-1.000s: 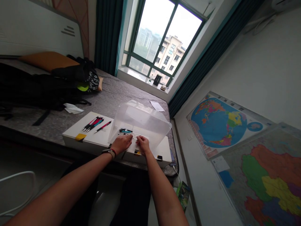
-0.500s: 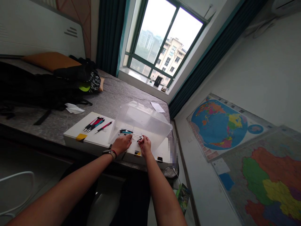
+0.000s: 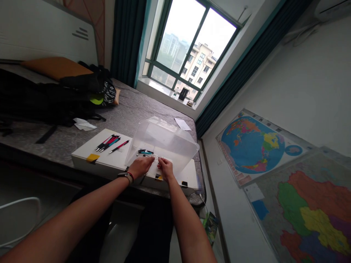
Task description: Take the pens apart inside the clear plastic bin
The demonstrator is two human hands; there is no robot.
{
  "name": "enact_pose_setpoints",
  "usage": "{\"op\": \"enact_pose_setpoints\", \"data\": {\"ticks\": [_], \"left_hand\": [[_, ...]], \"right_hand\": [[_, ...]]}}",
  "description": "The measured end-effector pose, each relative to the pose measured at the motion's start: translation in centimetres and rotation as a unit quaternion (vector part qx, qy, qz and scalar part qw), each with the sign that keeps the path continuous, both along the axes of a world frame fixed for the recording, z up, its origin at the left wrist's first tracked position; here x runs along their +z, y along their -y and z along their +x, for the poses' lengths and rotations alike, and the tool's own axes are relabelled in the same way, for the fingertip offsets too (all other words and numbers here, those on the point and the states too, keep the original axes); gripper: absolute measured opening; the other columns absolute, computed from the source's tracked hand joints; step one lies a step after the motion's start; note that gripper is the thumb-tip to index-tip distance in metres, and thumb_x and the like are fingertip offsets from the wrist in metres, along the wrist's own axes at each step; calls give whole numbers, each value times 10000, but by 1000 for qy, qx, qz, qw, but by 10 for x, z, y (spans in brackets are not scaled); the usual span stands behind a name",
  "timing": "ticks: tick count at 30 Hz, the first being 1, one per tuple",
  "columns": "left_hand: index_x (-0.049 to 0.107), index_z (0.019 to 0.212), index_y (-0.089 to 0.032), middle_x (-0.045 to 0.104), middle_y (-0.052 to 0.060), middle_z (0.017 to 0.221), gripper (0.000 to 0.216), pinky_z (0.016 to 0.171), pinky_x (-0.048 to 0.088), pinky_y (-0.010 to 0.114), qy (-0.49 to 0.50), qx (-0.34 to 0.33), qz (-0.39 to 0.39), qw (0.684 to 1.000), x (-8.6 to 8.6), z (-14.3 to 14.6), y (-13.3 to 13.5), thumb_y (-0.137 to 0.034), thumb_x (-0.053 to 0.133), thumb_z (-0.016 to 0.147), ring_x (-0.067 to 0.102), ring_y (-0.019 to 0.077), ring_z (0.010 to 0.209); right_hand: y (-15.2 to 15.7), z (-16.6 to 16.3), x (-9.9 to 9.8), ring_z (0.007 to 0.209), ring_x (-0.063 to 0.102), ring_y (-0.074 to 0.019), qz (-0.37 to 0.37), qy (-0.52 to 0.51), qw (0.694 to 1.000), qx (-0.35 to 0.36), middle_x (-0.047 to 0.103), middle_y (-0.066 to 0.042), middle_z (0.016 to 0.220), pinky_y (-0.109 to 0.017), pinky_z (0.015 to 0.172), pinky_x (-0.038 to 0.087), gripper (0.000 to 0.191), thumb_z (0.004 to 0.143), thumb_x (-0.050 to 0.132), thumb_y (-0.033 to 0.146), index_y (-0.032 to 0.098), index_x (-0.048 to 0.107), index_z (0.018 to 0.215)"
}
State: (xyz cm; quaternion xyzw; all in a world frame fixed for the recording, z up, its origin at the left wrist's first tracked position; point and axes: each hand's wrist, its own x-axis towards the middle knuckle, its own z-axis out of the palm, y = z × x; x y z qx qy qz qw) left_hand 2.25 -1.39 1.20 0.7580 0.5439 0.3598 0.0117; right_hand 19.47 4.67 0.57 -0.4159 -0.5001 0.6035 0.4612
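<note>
My left hand [image 3: 141, 167] is closed in a pinch on one end of a thin, pale pen refill [image 3: 156, 158], over the white box. My right hand [image 3: 165, 168] pinches its other end, fingertips close to the left ones. A small dark piece shows under the right fingers, too small to make out. Just beyond the left hand lie several black and teal pen parts [image 3: 145, 152]. A clear plastic bin [image 3: 170, 137], tipped on its side, surrounds this spot from behind. To the left, a group of red, black and teal pens [image 3: 108, 143] lies beside a single red pen [image 3: 119, 147].
The white box [image 3: 90, 146] with yellow and black tape rests on a grey mattress [image 3: 128, 106]. A crumpled tissue [image 3: 84, 124], a black bag [image 3: 46, 98] and a paper sheet [image 3: 182, 124] lie behind. Wall maps [image 3: 255, 142] hang at the right.
My right hand has moved in toward the left, and the fingertips are now closer together. The dark piece in the right hand is more hidden. The view has shifted slightly.
</note>
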Motion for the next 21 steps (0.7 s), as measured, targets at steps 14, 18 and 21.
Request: {"op": "enact_pose_setpoints", "data": {"ticks": [14, 18, 21], "left_hand": [[596, 1094, -226, 675, 81, 923, 228, 776, 465, 313, -12, -3, -10, 1000, 2, 0, 1, -258, 429, 941, 637, 200, 842], [576, 1136, -220, 685, 92, 923, 260, 741, 454, 328, -27, 40, -19, 999, 2, 2, 1, -267, 404, 947, 639, 219, 807], [569, 1118, -212, 675, 82, 858, 253, 712, 442, 329, -41, 61, -43, 996, 2, 3, 1, -275, 409, 932, 632, 231, 780]], "right_hand": [[6, 3, 9, 563, 556, -96, -40, -56, 997, 36, 611, 20, 616, -209, 563, 453, 195, 694, 758, 318, 157, 686, 776], [3, 2, 6, 609, 619, -135, -65, -112, 991, -43, 617, 21, 609, -240, 607, 509, 198, 705, 731, 332, 195, 600, 758], [2, 2, 3, 706, 668, -180, -69, -113, 989, -61, 640, -2, 639, -283, 668, 542, 170, 724, 685, 325, 213, 561, 758]]}}
